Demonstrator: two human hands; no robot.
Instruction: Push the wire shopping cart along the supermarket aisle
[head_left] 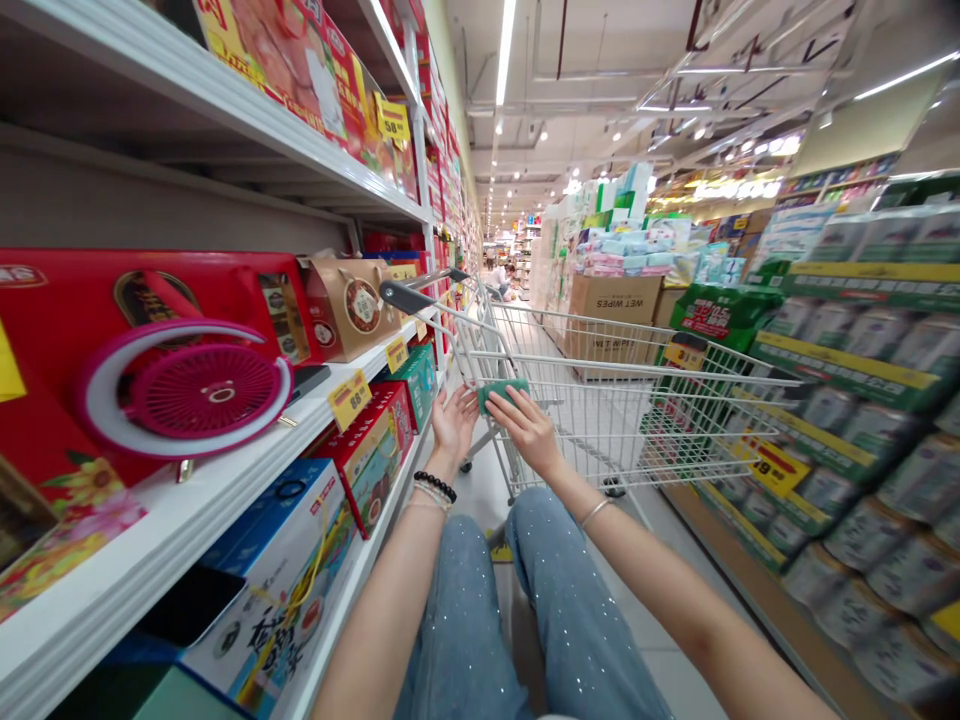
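Observation:
A wire shopping cart [600, 400] stands in the aisle in front of me, tilted in the picture. My right hand [529, 425] is closed on the green pad [501, 392] on the cart's near bar. My left hand [454, 420] is just left of that pad, palm facing in and fingers stretched out, holding nothing. There are bead bracelets on my left wrist and a thin bangle on my right. My legs in blue sparkly jeans show below.
White shelves on the left carry red gift boxes [150, 340], a pink fan [187, 390], yellow price tags [350, 398] and boxed goods below. Stacked canned drinks [862, 400] line the right. Cardboard boxes marked wet wipes [615, 300] and stacked tissue packs stand beyond the cart.

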